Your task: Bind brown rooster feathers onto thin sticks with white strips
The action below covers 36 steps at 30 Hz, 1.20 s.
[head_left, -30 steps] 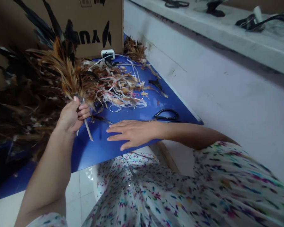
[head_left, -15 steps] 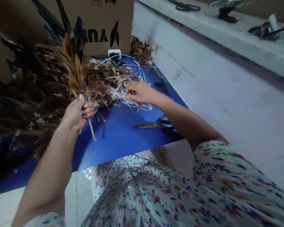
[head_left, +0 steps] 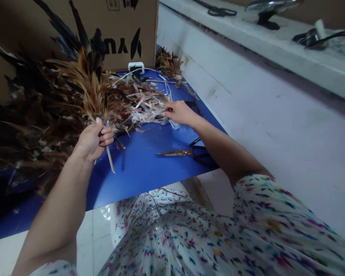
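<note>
My left hand (head_left: 92, 141) is closed around a thin stick with a tuft of orange-brown feathers (head_left: 87, 90) bound at its top; the bare stick end (head_left: 111, 163) pokes out below my fist. My right hand (head_left: 179, 112) reaches across the blue table top (head_left: 149, 163) and pinches white strands at the edge of a tangle of white plastic strips (head_left: 149, 111). Black-handled scissors (head_left: 189, 152) lie on the blue surface under my right forearm.
A big heap of dark and brown feathers (head_left: 25, 119) fills the left. A cardboard box (head_left: 123, 30) stands behind, with a small white device (head_left: 136, 67) at its base. A white wall ledge (head_left: 276, 42) runs along the right, with cables on it.
My right hand left its flat rest near the table's front edge, reached forward into the white strips and now grips them. The scissors now lie with blades in view. My left hand held steady.
</note>
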Motion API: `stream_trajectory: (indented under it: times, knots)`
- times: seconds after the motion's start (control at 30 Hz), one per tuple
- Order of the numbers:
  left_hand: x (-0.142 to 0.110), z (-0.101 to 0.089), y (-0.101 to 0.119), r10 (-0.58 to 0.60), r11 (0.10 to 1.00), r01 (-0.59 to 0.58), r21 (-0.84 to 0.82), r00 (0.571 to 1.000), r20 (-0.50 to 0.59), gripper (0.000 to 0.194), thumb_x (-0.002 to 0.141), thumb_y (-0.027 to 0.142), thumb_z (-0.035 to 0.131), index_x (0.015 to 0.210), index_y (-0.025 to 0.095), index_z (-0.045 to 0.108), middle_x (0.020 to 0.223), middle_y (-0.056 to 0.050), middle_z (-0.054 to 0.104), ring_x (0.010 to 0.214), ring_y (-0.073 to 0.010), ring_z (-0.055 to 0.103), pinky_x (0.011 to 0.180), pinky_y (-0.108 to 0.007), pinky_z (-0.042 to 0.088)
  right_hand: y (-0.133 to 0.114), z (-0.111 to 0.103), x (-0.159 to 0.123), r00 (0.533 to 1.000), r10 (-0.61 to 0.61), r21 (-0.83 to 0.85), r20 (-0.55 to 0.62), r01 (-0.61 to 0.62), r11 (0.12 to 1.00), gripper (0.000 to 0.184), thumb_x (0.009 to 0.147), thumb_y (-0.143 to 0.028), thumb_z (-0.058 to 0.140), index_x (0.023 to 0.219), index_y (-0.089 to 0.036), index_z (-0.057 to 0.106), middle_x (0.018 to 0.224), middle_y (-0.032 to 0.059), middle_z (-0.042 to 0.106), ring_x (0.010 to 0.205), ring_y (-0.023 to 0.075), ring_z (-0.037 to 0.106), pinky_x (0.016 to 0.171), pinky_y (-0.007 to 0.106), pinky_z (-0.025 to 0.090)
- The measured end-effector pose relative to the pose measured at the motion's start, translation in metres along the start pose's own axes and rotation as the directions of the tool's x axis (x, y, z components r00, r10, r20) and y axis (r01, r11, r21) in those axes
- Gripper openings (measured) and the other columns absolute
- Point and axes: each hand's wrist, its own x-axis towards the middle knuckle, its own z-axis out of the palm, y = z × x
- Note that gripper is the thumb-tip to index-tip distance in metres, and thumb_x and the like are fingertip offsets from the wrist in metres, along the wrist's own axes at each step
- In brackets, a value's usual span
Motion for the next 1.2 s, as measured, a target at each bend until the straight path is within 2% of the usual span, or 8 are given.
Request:
stream_trajectory:
  times: [0.13,0.27,0.4,0.53,0.67,0.93,1.1,1.2]
  knots:
    - [0.001,-0.002,-0.001,0.016,0.999,-0.017,0.040,0.999,0.030,0.033,0.105,0.026,0.033,0.072,0.019,0.030,0.053,0.007,0.035,0.035,-0.0008,0.027,0.036,-0.014,0.014,0.003,-0.018,-0.015,0.995,-0.053,-0.044,-0.082,0.049,0.998,0.023,0.087,-0.023,0.062,0.106,-0.013,0.070,0.101,0.0102,0.070,0.088,0.0207,0.061,0.081,0.032,0.044]
    - [0.002,-0.004,-0.002,0.036,0.998,-0.039,0.053,0.997,0.061,0.034,0.104,0.027,0.034,0.072,0.019,0.030,0.055,0.007,0.036,0.036,-0.0009,0.028,0.036,-0.014,0.014,-0.010,-0.028,-0.070,0.992,-0.126,-0.190,0.005,0.125,0.974,0.025,0.092,-0.027,0.058,0.108,-0.012,0.068,0.109,0.0152,0.069,0.105,0.0278,0.062,0.092,0.037,0.046]
    - [0.000,-0.002,-0.003,0.038,0.998,-0.041,0.049,0.998,0.057,0.034,0.104,0.026,0.035,0.071,0.019,0.030,0.055,0.007,0.036,0.036,-0.0012,0.028,0.036,-0.014,0.016,-0.028,-0.007,-0.141,0.999,-0.014,-0.314,0.042,0.026,0.949,0.030,0.095,-0.035,0.055,0.113,-0.012,0.066,0.107,0.0159,0.069,0.100,0.0299,0.063,0.090,0.042,0.048]
    - [-0.001,0.001,-0.002,0.023,0.998,-0.027,0.063,0.998,0.059,0.034,0.104,0.026,0.035,0.071,0.019,0.030,0.055,0.007,0.036,0.036,-0.0016,0.027,0.036,-0.014,0.015,-0.030,0.024,-0.178,0.999,0.016,-0.339,-0.043,-0.029,0.940,0.042,0.096,-0.040,0.055,0.128,-0.013,0.061,0.133,0.0185,0.061,0.121,0.0340,0.056,0.098,0.048,0.046]
    - [-0.003,0.003,-0.001,0.009,0.998,-0.011,0.065,1.000,0.030,0.034,0.104,0.026,0.034,0.071,0.019,0.031,0.054,0.007,0.035,0.036,-0.0016,0.025,0.036,-0.014,0.015,-0.013,0.035,-0.175,0.995,-0.066,-0.315,-0.078,0.038,0.948,0.042,0.098,-0.039,0.051,0.130,-0.013,0.062,0.138,0.0186,0.058,0.130,0.0325,0.052,0.105,0.048,0.042]
    - [-0.007,0.006,0.000,-0.016,1.000,0.015,0.014,0.998,0.065,0.031,0.103,0.026,0.036,0.073,0.018,0.037,0.054,0.006,0.036,0.036,-0.0014,0.026,0.035,-0.014,0.017,0.026,0.021,-0.150,0.972,-0.233,-0.179,-0.014,0.227,0.957,0.041,0.098,-0.043,0.050,0.125,-0.018,0.066,0.136,0.0170,0.062,0.129,0.0315,0.054,0.106,0.050,0.039]
    - [-0.007,0.009,-0.005,-0.035,0.999,0.032,0.044,0.996,0.080,0.033,0.104,0.024,0.033,0.072,0.018,0.035,0.055,0.007,0.036,0.036,-0.0011,0.026,0.035,-0.013,0.017,0.026,0.006,-0.128,0.979,-0.165,-0.157,-0.122,0.145,0.977,0.033,0.100,-0.035,0.046,0.112,-0.017,0.071,0.118,0.0139,0.071,0.116,0.0286,0.061,0.101,0.046,0.041]
    - [-0.005,0.013,-0.009,-0.033,0.998,0.031,0.048,0.998,0.051,0.034,0.104,0.027,0.034,0.071,0.018,0.033,0.055,0.007,0.036,0.036,-0.0013,0.026,0.035,-0.013,0.017,0.012,-0.004,-0.102,0.991,-0.109,-0.199,-0.072,0.092,0.976,0.032,0.096,-0.031,0.054,0.118,-0.013,0.069,0.117,0.0164,0.070,0.111,0.0308,0.062,0.095,0.043,0.045]
